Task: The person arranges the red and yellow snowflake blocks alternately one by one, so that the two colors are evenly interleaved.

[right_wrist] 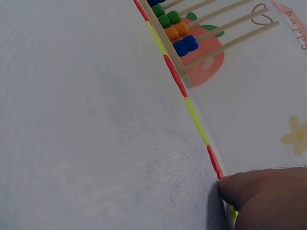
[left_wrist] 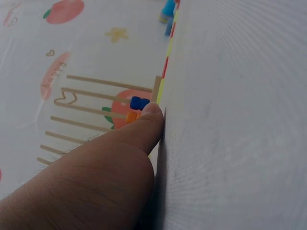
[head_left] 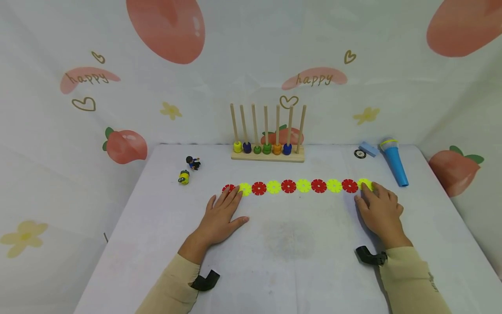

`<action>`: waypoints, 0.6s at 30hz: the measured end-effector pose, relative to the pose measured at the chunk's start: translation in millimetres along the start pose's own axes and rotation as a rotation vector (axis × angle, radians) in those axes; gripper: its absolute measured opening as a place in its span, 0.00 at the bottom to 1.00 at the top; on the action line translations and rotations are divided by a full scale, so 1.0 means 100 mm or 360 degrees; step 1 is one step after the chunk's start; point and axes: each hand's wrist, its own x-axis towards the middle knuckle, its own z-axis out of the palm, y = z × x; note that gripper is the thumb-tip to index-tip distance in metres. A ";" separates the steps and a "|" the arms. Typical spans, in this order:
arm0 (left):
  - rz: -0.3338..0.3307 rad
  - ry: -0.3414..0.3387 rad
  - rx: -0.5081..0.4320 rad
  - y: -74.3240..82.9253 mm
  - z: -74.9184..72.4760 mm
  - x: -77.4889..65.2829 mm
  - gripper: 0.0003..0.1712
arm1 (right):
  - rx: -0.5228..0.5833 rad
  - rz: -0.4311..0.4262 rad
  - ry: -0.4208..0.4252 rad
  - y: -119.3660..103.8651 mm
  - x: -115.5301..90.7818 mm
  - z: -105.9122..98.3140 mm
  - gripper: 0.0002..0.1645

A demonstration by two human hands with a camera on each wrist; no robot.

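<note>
A straight row of notched, flower-shaped plastic discs (head_left: 288, 186), red and yellow by turns, lies flat on the white table. My left hand (head_left: 220, 220) is spread palm down at the row's left end. Its fingertips rest on the end red disc (head_left: 226, 188), partly covering it, and reach the edge of the neighbouring yellow disc (head_left: 245, 189). At the opposite end, my right hand (head_left: 381, 213) touches the last yellow disc (head_left: 364, 181) with its fingertips, fingers slightly bent and thumb beside the near edge. In the right wrist view the thumb (right_wrist: 235, 188) overlaps the row.
Behind the row stands a wooden peg rack (head_left: 268, 159) with coloured beads. Two small toy figures, one dark (head_left: 193, 163) and one yellow-green (head_left: 184, 177), lie at left. A blue toy microphone (head_left: 395, 163), a blue block (head_left: 369, 149) and a black-and-white ring (head_left: 359, 154) are back right.
</note>
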 end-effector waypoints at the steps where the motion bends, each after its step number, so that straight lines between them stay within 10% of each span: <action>1: 0.0003 0.0000 -0.0005 0.00 0.00 0.00 0.49 | -0.0003 0.0003 -0.0003 0.00 0.00 0.00 0.37; 18: -0.0010 -0.0004 -0.0050 0.00 0.00 0.00 0.49 | 0.0093 -0.0041 0.0084 -0.03 -0.02 -0.02 0.42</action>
